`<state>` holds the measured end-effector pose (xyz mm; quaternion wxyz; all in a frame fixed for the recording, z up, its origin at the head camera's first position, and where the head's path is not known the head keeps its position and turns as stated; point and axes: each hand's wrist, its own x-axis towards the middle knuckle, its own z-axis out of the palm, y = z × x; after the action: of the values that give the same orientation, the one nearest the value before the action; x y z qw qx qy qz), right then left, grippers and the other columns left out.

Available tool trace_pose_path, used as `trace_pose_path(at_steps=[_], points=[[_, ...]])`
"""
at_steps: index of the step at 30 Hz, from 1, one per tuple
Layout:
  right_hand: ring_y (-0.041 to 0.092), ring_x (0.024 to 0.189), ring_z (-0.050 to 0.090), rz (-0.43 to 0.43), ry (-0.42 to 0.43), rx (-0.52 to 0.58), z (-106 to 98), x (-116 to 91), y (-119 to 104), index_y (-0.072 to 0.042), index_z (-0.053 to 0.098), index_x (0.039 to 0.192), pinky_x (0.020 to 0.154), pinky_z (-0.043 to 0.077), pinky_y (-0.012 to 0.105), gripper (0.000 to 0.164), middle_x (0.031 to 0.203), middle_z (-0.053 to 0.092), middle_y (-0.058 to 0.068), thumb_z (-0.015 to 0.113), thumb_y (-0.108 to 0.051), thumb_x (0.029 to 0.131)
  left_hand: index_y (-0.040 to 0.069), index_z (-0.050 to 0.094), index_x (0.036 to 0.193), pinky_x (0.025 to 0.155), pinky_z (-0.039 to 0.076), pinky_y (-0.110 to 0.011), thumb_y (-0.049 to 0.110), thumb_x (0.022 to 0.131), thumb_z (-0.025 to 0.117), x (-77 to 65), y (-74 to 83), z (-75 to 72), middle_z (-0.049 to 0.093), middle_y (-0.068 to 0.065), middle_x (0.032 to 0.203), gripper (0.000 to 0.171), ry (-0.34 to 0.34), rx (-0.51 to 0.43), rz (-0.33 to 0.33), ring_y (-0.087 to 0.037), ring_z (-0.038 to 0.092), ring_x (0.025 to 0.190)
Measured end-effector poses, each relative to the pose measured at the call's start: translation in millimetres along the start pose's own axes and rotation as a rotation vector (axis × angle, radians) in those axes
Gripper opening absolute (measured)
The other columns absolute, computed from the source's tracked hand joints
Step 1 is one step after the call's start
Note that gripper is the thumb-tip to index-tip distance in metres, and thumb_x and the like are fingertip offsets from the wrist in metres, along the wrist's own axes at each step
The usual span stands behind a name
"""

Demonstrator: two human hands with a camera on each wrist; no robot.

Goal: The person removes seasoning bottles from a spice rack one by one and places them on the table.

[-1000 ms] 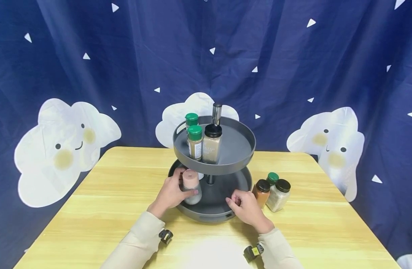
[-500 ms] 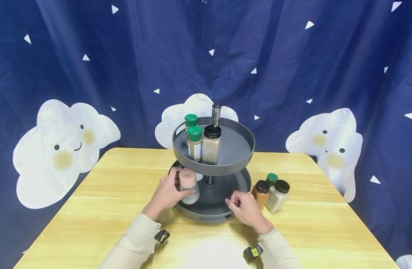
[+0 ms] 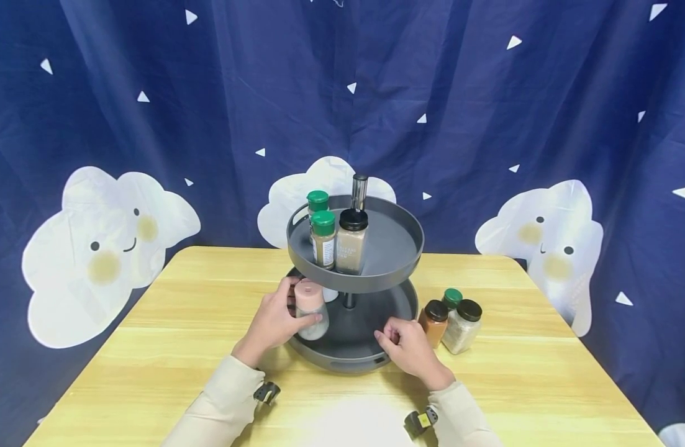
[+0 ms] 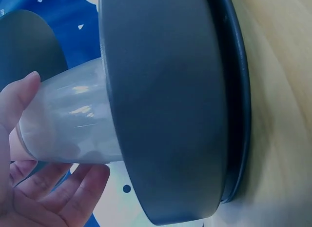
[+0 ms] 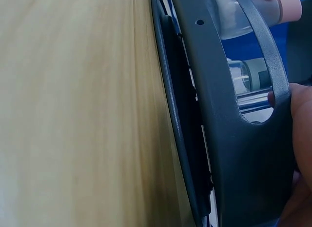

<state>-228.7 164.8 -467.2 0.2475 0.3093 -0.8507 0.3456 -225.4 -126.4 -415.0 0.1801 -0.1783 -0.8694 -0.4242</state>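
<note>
My left hand curls round a clear seasoning jar with a pink lid, thumb in front and fingers behind. The jar stands upright at the left of the lower tier of a dark grey two-tier turntable rack. In the left wrist view, the base of the jar is hidden by the tier's wall. My right hand pinches the lower tier's front right rim. In the right wrist view, a fingertip shows through the handle slot beside the rim. Behind the pink-lidded jar, another jar is partly hidden.
On the upper tier stand two green-capped shakers and a black-lidded jar. Right of the rack, the table holds an orange-filled jar, a white-filled jar and a green-capped bottle. A blue curtain hangs behind.
My left hand and the pink-lidded jar have shifted slightly left on the lower tier. The right hand stays at the rim.
</note>
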Motion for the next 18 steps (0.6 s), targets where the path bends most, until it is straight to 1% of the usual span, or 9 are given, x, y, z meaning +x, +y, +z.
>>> trace_pose_path(at_steps=[5,8,14,18], points=[[-0.002,0.046,0.035,0.02,-0.009,0.006,0.4,-0.1,-0.5,-0.022,0.044,0.06,0.042,0.031,0.015,0.036,0.051,0.035,-0.016,0.072,-0.009,0.077,0.011,0.047,0.118,0.065,0.057,-0.033,0.036,0.067,0.084,-0.1,-2.3,-3.8,0.068,-0.008,0.103,0.067,0.01,0.02,0.005,-0.017,0.067,0.085],[-0.002,0.046,0.034,0.027,-0.015,0.007,0.4,0.0,-1.3,-0.022,0.044,0.06,0.042,0.031,0.015,0.036,0.051,0.035,-0.016,0.072,-0.009,0.078,0.011,0.048,0.116,0.064,0.056,-0.033,0.034,0.067,0.084,-0.4,-2.1,-6.9,0.069,-0.008,0.102,0.065,0.025,0.018,0.015,-0.017,0.067,0.084],[-0.002,0.046,0.035,0.015,-0.001,0.012,-2.7,1.8,-6.2,-0.021,0.045,0.059,0.042,0.032,0.016,0.036,0.051,0.035,-0.015,0.072,-0.007,0.077,0.01,0.049,0.116,0.063,0.056,-0.034,0.032,0.066,0.085,0.1,-1.0,-10.9,0.07,-0.009,0.1,0.066,0.054,0.017,0.024,-0.019,0.067,0.082],[-0.002,0.046,0.034,0.015,-0.001,0.007,-2.9,1.7,-6.1,-0.02,0.044,0.059,0.041,0.031,0.016,0.036,0.051,0.035,-0.015,0.073,-0.006,0.076,0.009,0.049,0.115,0.063,0.054,-0.034,0.034,0.066,0.085,-0.5,-1.3,-13.9,0.07,-0.01,0.097,0.066,0.065,0.055,0.012,-0.018,0.066,0.079]])
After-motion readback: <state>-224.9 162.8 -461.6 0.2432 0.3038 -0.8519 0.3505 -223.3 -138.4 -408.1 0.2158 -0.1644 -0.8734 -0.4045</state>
